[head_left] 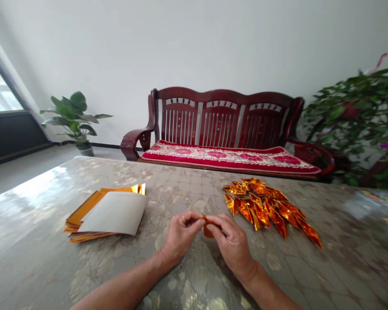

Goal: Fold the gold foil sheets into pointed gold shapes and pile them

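Note:
Between my two hands is a small piece of folded gold foil paper (208, 231), held just above the table. My left hand (183, 234) pinches its left edge between thumb and fingertips. From the other side, my right hand (232, 241) grips it with thumb and index finger, and those fingers hide part of the folds. To the left lies a stack of gold foil paper sheets (84, 210), with a pale sheet (114, 214) face up on top. Several folded foil pieces (261, 211), shiny orange-gold with pointed ends, are heaped to the right.
The patterned tabletop (187, 275) reaches toward a dark red wooden bench (220, 116) with a red floral cover (226, 156). A clear plastic bag (371, 204) lies at the table's right. Potted plants stand left (74, 116) and right (352, 112).

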The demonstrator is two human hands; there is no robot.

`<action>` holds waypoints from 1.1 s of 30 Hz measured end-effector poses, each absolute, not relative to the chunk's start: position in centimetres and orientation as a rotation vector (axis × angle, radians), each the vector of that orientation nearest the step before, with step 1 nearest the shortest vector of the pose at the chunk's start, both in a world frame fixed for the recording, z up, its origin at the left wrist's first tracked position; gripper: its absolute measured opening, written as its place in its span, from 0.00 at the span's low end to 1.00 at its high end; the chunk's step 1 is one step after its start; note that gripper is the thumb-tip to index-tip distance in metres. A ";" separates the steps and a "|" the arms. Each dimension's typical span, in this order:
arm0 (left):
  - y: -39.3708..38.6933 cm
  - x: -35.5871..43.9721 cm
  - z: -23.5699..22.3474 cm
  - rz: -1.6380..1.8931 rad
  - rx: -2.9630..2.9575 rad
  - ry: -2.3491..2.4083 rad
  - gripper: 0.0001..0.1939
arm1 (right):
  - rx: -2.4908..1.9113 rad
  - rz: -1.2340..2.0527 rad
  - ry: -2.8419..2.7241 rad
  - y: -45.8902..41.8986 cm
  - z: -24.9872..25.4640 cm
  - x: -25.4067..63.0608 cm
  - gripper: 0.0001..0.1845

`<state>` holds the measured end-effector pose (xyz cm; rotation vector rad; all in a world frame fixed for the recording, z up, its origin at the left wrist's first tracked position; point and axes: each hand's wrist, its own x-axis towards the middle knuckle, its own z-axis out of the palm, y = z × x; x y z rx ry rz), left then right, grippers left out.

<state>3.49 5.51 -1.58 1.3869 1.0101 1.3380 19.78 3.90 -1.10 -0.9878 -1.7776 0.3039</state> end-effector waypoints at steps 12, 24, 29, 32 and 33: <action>5.2 3.7 -1.1 1.381 1.450 1.131 0.07 | -0.980 0.297 -1.713 3.9 -0.8 19.3 0.05; 4.9 4.0 -0.9 1.414 1.265 1.004 0.11 | -0.931 0.330 -1.706 3.9 -0.8 19.3 0.05; 5.2 3.7 -1.7 1.354 1.348 1.027 0.10 | -0.926 0.321 -1.716 4.0 -0.7 19.5 0.05; 5.3 3.6 -1.9 1.351 1.388 1.063 0.07 | -0.917 0.323 -1.724 4.1 -0.8 19.5 0.05; 5.3 3.6 -1.9 1.352 1.406 1.076 0.06 | -0.917 0.327 -1.725 4.1 -0.8 19.5 0.05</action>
